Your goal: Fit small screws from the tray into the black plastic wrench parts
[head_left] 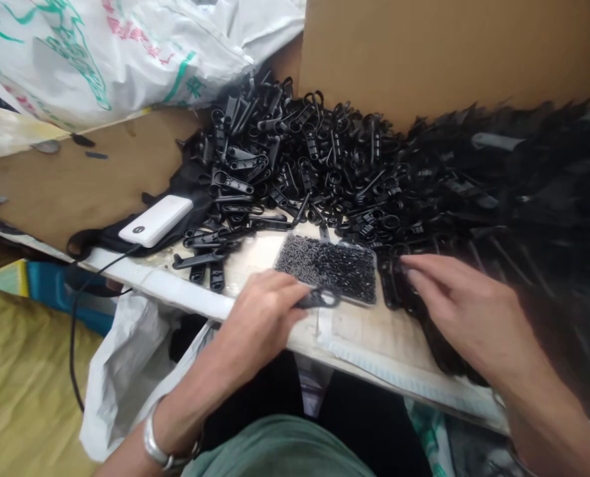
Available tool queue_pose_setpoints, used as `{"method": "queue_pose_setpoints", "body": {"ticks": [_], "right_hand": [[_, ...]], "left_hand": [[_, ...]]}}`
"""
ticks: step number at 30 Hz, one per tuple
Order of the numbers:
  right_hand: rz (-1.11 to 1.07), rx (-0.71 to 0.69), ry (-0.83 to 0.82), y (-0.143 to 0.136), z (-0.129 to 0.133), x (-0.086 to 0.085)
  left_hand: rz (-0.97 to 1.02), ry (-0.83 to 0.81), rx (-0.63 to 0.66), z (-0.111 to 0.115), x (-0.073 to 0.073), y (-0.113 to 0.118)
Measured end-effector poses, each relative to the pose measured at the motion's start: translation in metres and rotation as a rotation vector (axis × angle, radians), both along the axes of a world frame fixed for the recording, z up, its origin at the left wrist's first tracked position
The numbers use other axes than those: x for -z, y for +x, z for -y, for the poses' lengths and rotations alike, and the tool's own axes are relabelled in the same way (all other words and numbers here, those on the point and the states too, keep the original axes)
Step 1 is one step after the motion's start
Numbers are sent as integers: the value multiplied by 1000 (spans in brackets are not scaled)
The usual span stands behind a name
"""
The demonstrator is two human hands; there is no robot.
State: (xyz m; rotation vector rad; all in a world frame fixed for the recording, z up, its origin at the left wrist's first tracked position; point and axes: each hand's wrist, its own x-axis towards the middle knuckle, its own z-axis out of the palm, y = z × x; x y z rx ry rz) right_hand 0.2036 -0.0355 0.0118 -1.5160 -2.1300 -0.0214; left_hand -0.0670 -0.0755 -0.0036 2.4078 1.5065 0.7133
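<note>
My left hand [267,311] is closed on a black plastic part [319,298] with a ring at its end, held over the near edge of a clear tray [369,299] of small dark pieces. To the right of the tray, my right hand [453,295] has thumb and forefinger pinched at the edge of the black parts; whatever lies between the fingertips is too blurred to make out. A big heap of similar black parts [304,152] rises behind the tray. A few more of them [205,258] lie to its left.
A white power bank [156,220] with a black cable [76,318] sits on dark cloth at the left. Cardboard [448,53] stands behind the heap. White printed bags [126,53] fill the back left. The table's front edge [175,291] runs near my body.
</note>
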Motion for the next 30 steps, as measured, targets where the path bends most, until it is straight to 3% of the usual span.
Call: {"method": "queue_pose_setpoints", "body": {"ticks": [3, 5, 10, 14, 21, 25, 30], "right_hand": [[-1, -68, -200, -10, 5, 4], [91, -87, -244, -16, 4, 7], [379, -19, -207, -32, -7, 13], [435, -5, -236, -40, -15, 16], [388, -11, -251, -42, -17, 18], [254, -54, -242, -37, -10, 12], [-37, -198, -519, -31, 18, 12]], "left_hand": [[24, -133, 99, 5, 11, 26], [23, -170, 112, 4, 18, 33], [85, -166, 90, 4, 23, 27], [135, -201, 71, 8, 22, 24], [166, -244, 67, 8, 26, 25], [186, -235, 62, 7, 26, 25], [225, -226, 40, 7, 31, 25]]}}
